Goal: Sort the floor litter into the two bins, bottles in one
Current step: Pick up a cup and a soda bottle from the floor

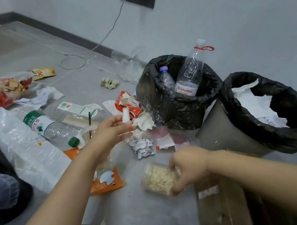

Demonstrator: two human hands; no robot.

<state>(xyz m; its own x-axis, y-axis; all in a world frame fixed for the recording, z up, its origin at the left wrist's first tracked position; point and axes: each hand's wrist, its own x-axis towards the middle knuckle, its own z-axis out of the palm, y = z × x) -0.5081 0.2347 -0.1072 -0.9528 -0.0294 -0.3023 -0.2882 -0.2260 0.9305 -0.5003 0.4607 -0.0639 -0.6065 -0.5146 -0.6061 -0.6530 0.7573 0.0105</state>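
Litter surrounds you: your left hand (114,128) pinches a small white bottle (125,116) above the floor, fingers loosely spread, while your right hand (187,169) curls around a clear jar (158,178) lying near the bottle bin (174,104) and paper bin (237,134).

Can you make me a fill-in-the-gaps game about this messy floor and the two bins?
1. The tall clear plastic Wahaha bottle stands in the black-lined bin on the ____.
2. The right hand grips a clear plastic jar lying on its ____.
3. The left hand holds a small ____ bottle.
4. The clear bottle lying on the floor has a ____ cap.

Missing words: left; side; white; green
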